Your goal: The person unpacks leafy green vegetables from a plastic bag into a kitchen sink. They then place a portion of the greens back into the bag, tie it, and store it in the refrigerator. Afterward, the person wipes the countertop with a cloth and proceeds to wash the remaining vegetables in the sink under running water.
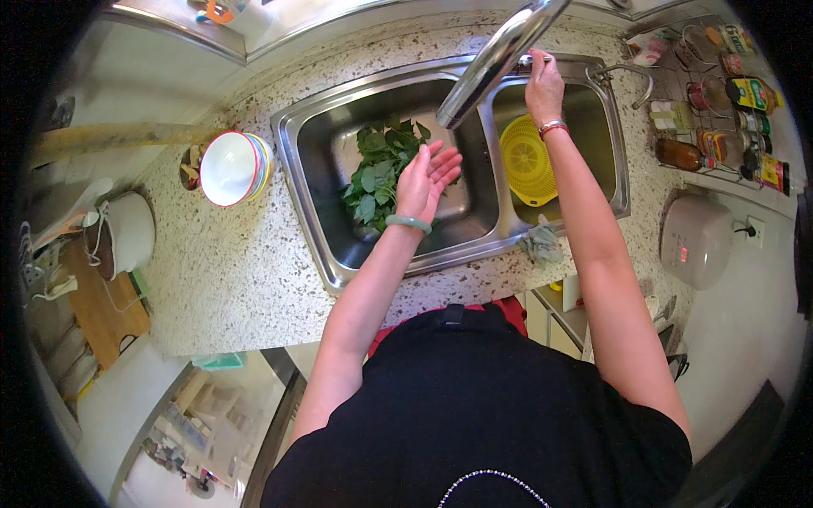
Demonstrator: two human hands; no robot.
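My left hand point(426, 179) is held palm up with fingers stretched out, over the left sink basin point(457, 216) and below the tip of the chrome faucet spout point(491, 72). It holds nothing. A bunch of leafy greens point(373, 173) lies in that basin, just left of the hand. No water shows at the spout. My right hand point(544, 89) reaches to the back rim of the sink, its fingers closed around the faucet handle point(526, 60), which they partly cover. Beneath my right wrist, a yellow plastic colander point(527, 161) sits in the right basin.
A crumpled greyish cloth point(542, 242) rests on the sink's front rim. Stacked bowls point(229, 169) stand on the speckled counter point(229, 271) at left. At right are a wire rack of jars and bottles point(720, 127) and a white wall-mounted appliance point(696, 241).
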